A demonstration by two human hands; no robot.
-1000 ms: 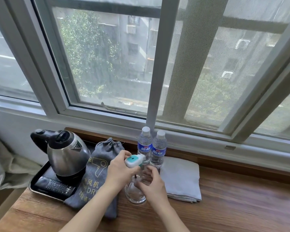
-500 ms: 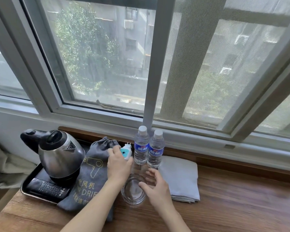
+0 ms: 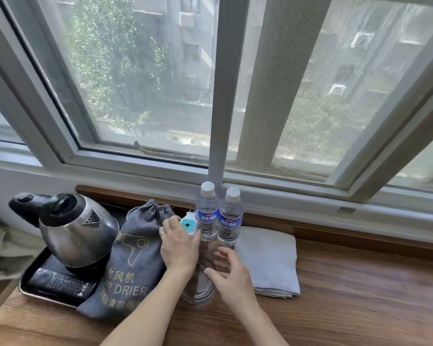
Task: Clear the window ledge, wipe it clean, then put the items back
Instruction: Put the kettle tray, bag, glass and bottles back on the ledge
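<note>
There, smooth clear round glass (image 3: 198, 293).

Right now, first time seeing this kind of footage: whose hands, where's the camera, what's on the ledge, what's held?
There is no robot here. A person wears one wide-angle camera on the head, looking forward and down, so both arms enter from the bottom edge.

The wooden ledge runs below a window. On it, from the left: a black tray carrying a steel kettle and a remote control, a grey hair-drier bag, a clear glass, two water bottles and a folded white cloth.

The left hand holds a small white and teal plug-in device beside the bottles. The right hand is open and held beside the glass, holding nothing.
</note>
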